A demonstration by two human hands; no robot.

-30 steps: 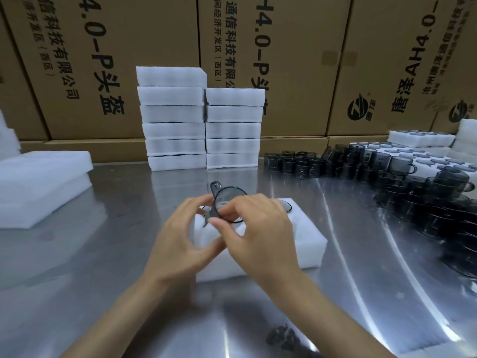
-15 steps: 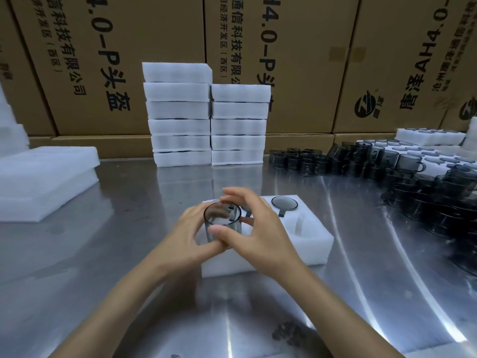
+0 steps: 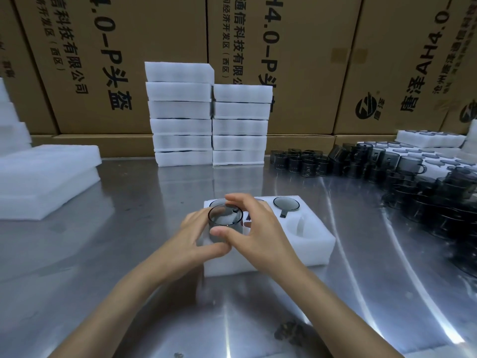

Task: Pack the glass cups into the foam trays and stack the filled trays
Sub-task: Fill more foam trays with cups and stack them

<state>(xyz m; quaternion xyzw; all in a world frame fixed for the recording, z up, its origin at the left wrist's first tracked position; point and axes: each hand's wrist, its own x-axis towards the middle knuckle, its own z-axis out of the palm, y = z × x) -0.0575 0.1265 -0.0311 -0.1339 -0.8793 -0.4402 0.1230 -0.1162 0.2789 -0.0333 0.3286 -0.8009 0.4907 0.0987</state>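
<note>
Here, hidden: the left hand (image 3: 196,233) sat behind the smoky glass cup (image 3: 225,223), so most of its fingers could not be made out; the cup's base and the pocket under it were covered too.
Hard to read: the far right heap of loose cups (image 3: 438,200) blurred into one dark mass, cut off at the frame edge.
Cup and hands: the cup stood upright between both hands, over the front-left part of the foam tray (image 3: 309,254) — whether seated or raised, unclear.
Left hand: curled against the cup's left wall, holding it.
Right hand (image 3: 258,228): thumb pressed on the near wall, fingers arched over the rim — gripping.
Tray: on the steel table (image 3: 103,254); another cup (image 3: 286,204) was sunk in a back pocket.
Behind: two stacks of trays (image 3: 209,117) before cardboard boxes (image 3: 309,60).
</note>
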